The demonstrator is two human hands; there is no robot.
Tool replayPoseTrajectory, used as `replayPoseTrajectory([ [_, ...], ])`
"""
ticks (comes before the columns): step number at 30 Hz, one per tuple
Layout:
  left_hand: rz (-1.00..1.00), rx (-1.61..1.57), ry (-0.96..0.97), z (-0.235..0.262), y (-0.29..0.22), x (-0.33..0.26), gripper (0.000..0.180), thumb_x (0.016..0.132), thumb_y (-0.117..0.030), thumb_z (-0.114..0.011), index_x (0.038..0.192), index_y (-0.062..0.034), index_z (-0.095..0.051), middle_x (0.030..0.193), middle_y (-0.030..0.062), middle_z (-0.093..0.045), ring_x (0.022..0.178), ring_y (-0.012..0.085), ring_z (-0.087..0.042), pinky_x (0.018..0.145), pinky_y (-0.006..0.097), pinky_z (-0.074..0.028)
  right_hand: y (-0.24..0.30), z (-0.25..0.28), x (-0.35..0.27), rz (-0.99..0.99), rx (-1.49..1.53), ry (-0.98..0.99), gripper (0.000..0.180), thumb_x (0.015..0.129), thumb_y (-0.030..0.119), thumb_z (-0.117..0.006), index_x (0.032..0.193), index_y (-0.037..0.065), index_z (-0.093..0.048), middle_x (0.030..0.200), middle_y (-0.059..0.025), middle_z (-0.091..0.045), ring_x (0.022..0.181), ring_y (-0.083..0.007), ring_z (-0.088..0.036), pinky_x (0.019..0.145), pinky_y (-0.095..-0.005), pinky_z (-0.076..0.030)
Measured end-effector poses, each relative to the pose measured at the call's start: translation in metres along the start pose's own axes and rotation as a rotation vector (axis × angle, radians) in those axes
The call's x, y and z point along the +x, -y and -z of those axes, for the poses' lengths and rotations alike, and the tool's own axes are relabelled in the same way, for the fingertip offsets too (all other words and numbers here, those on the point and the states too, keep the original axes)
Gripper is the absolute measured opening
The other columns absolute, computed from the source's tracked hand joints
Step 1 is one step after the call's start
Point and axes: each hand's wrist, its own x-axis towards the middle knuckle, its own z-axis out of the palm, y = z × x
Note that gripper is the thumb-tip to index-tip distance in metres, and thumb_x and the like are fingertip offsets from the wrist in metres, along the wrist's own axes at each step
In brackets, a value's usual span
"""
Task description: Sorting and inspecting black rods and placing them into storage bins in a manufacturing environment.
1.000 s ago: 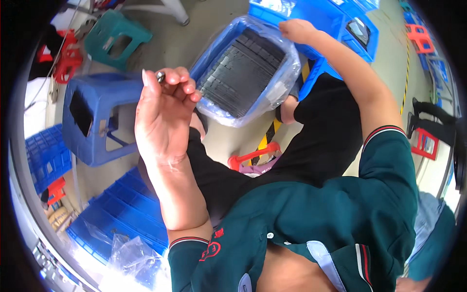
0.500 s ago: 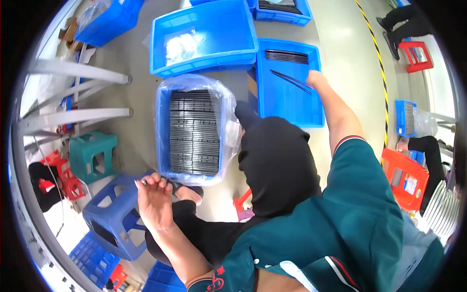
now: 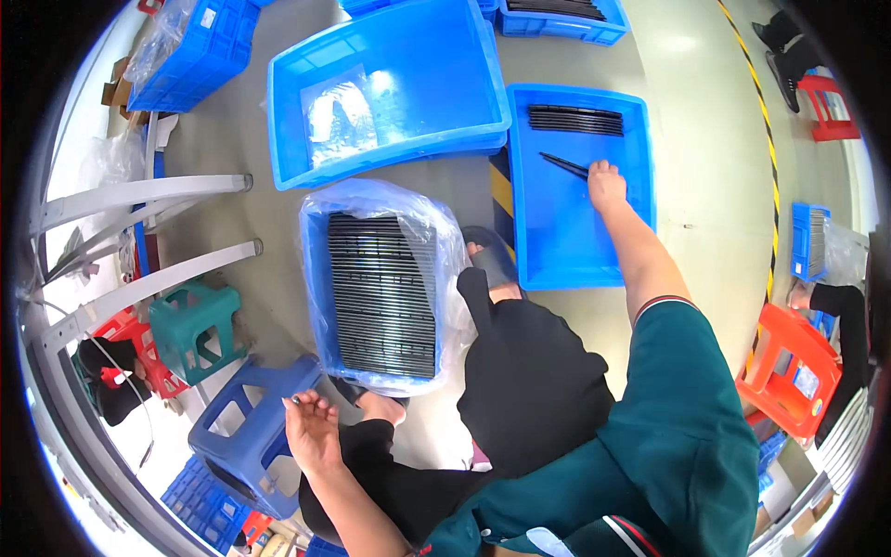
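Observation:
My right hand (image 3: 608, 187) reaches into a shallow blue tray (image 3: 557, 251), its fingers closed around the near end of thin black strips (image 3: 562, 164) that slant across the tray floor. A neat row of similar black strips (image 3: 575, 121) lies behind them. Palm up, my left hand (image 3: 316, 434) hovers beside the blue stool, its fingers curled. A small dark tip shows at its fingertips; what it belongs to is hidden. Between my hands, a plastic-lined blue crate (image 3: 320, 306) holds stacked glossy dark strips (image 3: 385, 297).
A large blue bin (image 3: 418, 93) with a clear plastic bag stands beyond the lined crate. A blue stool (image 3: 237, 446) and a green stool (image 3: 195, 325) are at left, near grey metal legs (image 3: 148, 195). A red stool (image 3: 794, 367) and another person's leg are at right.
My right hand has moved farther over the tray and onto the slanted strips, which now lie closer together. The left hand stays curled. The whole view has shifted slightly.

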Motion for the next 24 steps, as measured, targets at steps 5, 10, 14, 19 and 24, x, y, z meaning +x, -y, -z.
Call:
replayPoseTrajectory([
  [5,0.0,0.015,-0.052,-0.002,0.001,0.008,0.029,0.093,-0.038,-0.049,0.087,-0.0101,-0.054,0.087,0.0023,-0.054,0.079,0.015,-0.05,0.071,0.03,-0.042,-0.009,-0.004,0.046,0.036,-0.056,-0.162,0.017,0.084,0.014,-0.047,0.095,0.006,-0.057,0.094,-0.012,-0.058,0.088,-0.0291,-0.059,0.06,-0.0366,-0.055],
  [10,-0.003,0.044,-0.102,-0.013,0.002,0.013,0.029,0.093,-0.037,-0.048,0.087,-0.0098,-0.054,0.086,0.0025,-0.054,0.078,0.015,-0.051,0.07,0.03,-0.042,-0.017,0.017,0.088,0.118,-0.104,-0.291,0.021,0.083,0.014,-0.048,0.101,0.008,-0.058,0.103,-0.0083,-0.056,0.097,-0.0231,-0.056,0.075,-0.037,-0.05],
  [14,0.0,0.055,-0.102,-0.021,0.003,0.014,0.029,0.094,-0.037,-0.048,0.087,-0.0091,-0.054,0.086,0.0029,-0.054,0.078,0.0152,-0.051,0.069,0.029,-0.042,-0.016,0.03,0.099,0.113,-0.092,-0.143,0.022,0.083,0.015,-0.049,0.101,0.008,-0.06,0.106,-0.0089,-0.056,0.1,-0.0235,-0.055,0.078,-0.0389,-0.049],
  [19,-0.02,0.04,-0.068,-0.025,0.002,0.014,0.029,0.094,-0.036,-0.047,0.087,-0.0087,-0.054,0.087,0.0033,-0.054,0.078,0.0152,-0.05,0.069,0.029,-0.042,-0.012,0.036,0.081,0.069,-0.111,-0.141,0.021,0.082,0.014,-0.049,0.097,0.008,-0.063,0.107,-0.01,-0.054,0.103,-0.0252,-0.053,0.079,-0.0401,-0.049],
  [24,-0.025,0.016,-0.06,-0.021,0.002,0.01,0.029,0.094,-0.036,-0.047,0.088,-0.0087,-0.053,0.088,0.0035,-0.053,0.078,0.0155,-0.05,0.07,0.029,-0.042,-0.009,0.018,0.038,0.063,0.012,-0.104,0.019,0.081,0.011,-0.049,0.096,0.005,-0.059,0.106,-0.014,-0.052,0.098,-0.032,-0.053,0.072,-0.0424,-0.051],
])
